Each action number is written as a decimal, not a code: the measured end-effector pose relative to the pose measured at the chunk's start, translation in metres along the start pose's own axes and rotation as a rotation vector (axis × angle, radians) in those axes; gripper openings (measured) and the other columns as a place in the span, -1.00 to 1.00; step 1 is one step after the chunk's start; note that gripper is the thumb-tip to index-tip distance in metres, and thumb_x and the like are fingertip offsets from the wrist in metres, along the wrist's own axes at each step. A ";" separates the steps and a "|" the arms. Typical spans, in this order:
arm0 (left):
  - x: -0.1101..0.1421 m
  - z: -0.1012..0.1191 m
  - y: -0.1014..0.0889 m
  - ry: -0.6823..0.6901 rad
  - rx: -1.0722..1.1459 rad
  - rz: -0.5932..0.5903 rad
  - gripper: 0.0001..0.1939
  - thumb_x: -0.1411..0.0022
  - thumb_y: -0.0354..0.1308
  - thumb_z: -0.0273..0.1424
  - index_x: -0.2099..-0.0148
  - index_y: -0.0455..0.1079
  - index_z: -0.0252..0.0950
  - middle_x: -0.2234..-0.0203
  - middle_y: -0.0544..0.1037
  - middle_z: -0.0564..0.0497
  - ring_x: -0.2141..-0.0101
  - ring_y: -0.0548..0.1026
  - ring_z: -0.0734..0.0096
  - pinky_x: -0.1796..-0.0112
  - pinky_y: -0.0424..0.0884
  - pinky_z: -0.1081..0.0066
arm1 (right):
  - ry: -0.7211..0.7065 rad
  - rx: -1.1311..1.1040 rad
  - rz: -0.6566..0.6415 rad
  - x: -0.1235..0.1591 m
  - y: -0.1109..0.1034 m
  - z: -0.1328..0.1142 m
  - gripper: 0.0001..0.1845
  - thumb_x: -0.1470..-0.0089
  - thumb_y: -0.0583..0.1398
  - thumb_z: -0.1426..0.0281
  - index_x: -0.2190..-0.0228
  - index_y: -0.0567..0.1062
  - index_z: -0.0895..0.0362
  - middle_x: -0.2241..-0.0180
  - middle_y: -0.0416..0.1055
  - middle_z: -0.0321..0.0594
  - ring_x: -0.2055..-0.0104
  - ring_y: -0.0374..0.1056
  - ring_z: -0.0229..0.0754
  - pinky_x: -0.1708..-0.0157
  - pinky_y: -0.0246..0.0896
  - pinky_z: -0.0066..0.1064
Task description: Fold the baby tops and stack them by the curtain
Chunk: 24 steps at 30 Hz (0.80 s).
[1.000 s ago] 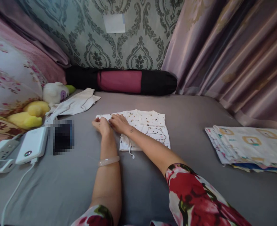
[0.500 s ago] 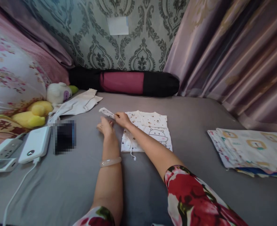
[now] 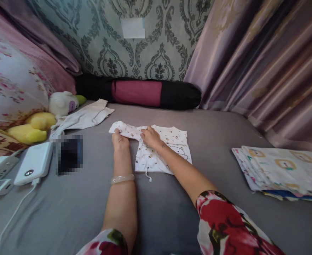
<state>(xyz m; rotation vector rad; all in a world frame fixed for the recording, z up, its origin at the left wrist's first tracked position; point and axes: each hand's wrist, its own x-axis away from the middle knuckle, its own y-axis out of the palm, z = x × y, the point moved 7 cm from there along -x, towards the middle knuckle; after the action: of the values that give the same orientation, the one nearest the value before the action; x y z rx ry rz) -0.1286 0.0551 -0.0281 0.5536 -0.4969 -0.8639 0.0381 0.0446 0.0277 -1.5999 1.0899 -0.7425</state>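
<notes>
A small white baby shirt [image 3: 172, 134] with tiny prints and a cartoon animal on its front lies on the grey bedsheet. Its right-hand sleeve is folded across the front, while the other sleeve [image 3: 129, 131] stretches out to the left. My left hand [image 3: 120, 141] grips the lower edge of that outstretched sleeve near the cuff, thumb on top. At the shoulder end of the same sleeve, my right hand [image 3: 151, 136] is closed on the fabric; its fingertips are partly hidden. A thin white tie string [image 3: 148, 171] trails from the shirt's lower left.
To the right lies a stack of folded printed cloths [image 3: 283, 170]. On the left are a white power bank [image 3: 34, 164] with a cable, a power strip [image 3: 2, 170], plush toys [image 3: 39, 127] and a pale garment [image 3: 84, 118]. A black-and-maroon roll [image 3: 137, 92] lines the wall.
The sleeve was raised as a narrow strip in my right hand half a second ago; now it lies spread flat. My right hand has moved right to the shoulder, and my left hand has taken hold near the cuff.
</notes>
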 end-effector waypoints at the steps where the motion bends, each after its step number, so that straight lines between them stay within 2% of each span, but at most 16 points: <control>1: 0.001 0.002 -0.002 0.013 0.060 0.067 -0.74 -0.42 -0.12 -0.32 0.09 0.37 -0.28 0.17 0.57 -0.09 0.02 0.51 0.41 -0.01 0.40 0.36 | 0.006 0.008 -0.019 0.001 0.002 0.001 -0.61 -0.30 -0.01 0.27 -0.03 0.44 0.08 -0.02 0.31 -0.01 -0.08 0.25 -0.02 -0.03 0.17 -0.26; 3: 0.005 0.007 -0.002 0.031 0.162 0.143 -0.69 -0.44 -0.19 -0.34 0.08 0.36 -0.32 0.12 0.56 -0.14 -0.02 0.49 0.40 -0.02 0.40 0.38 | 0.025 0.018 -0.054 0.000 0.005 0.002 -0.55 -0.29 -0.03 0.24 -0.12 0.37 0.09 -0.06 0.27 0.03 -0.11 0.24 0.03 -0.06 0.15 -0.19; 9: 0.010 0.017 0.005 0.085 0.177 0.087 -0.78 -0.40 -0.08 -0.34 0.07 0.36 -0.25 0.12 0.58 -0.09 -0.04 0.48 0.36 -0.05 0.40 0.31 | 0.072 -0.001 -0.183 -0.012 0.007 -0.003 -0.28 -0.23 -0.02 0.02 -0.27 0.15 0.17 -0.21 0.14 0.15 -0.23 0.13 0.17 -0.13 0.09 -0.09; 12: 0.012 0.022 0.005 0.143 0.127 0.063 -0.80 -0.36 -0.05 -0.38 0.05 0.36 -0.19 0.16 0.59 -0.03 -0.01 0.50 0.38 -0.05 0.40 0.30 | 0.112 0.006 -0.222 -0.016 0.007 -0.004 -0.18 -0.18 0.02 -0.07 -0.29 0.12 0.17 -0.25 0.10 0.15 -0.26 0.10 0.19 -0.15 0.07 -0.09; 16: 0.018 0.028 0.016 0.230 0.048 -0.047 -0.84 -0.31 0.04 -0.34 0.09 0.38 -0.14 0.15 0.58 0.01 0.01 0.49 0.37 -0.04 0.39 0.31 | 0.160 -0.037 -0.243 -0.020 0.005 -0.001 -0.12 -0.11 0.08 -0.12 -0.28 0.14 0.14 -0.29 0.06 0.14 -0.28 0.09 0.19 -0.18 0.05 -0.07; 18: 0.025 0.031 0.027 0.274 0.032 -0.115 -0.82 -0.27 0.11 -0.27 0.09 0.39 -0.13 0.13 0.57 0.01 0.00 0.49 0.35 -0.04 0.37 0.31 | 0.163 -0.150 -0.222 -0.021 0.002 0.005 -0.16 -0.10 0.11 -0.11 -0.25 0.20 0.11 -0.28 0.12 0.10 -0.26 0.15 0.17 -0.16 0.11 -0.08; 20: 0.032 0.030 0.039 0.307 0.024 -0.172 -0.76 -0.21 0.18 -0.22 0.09 0.40 -0.15 0.12 0.56 -0.01 0.01 0.48 0.33 -0.04 0.37 0.30 | 0.206 -0.359 -0.152 -0.020 -0.006 0.018 -0.31 -0.17 0.09 -0.03 -0.19 0.29 0.12 -0.18 0.29 0.07 -0.15 0.30 0.08 -0.06 0.24 -0.16; 22: 0.041 0.027 0.052 0.330 0.000 -0.205 -0.70 -0.17 0.22 -0.17 0.10 0.42 -0.20 0.14 0.56 -0.02 0.04 0.48 0.31 -0.02 0.36 0.30 | 0.320 -0.657 -0.052 -0.013 -0.014 0.038 -0.50 -0.28 0.01 0.11 -0.08 0.38 0.16 -0.03 0.44 0.02 0.06 0.46 -0.07 0.12 0.36 -0.29; 24: 0.052 0.021 0.063 0.343 -0.059 -0.211 -0.68 -0.16 0.22 -0.14 0.13 0.44 -0.25 0.21 0.55 -0.02 0.08 0.49 0.30 0.02 0.36 0.32 | 0.479 -0.991 0.014 0.001 -0.015 0.060 -0.57 -0.34 -0.08 0.21 0.02 0.42 0.20 0.10 0.51 -0.01 0.26 0.50 -0.20 0.29 0.39 -0.41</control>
<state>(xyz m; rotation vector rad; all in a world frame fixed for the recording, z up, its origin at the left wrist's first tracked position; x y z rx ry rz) -0.0769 0.0412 0.0366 0.6920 -0.1006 -0.9566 0.0953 0.0682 0.0248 -2.2719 2.0193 -0.6125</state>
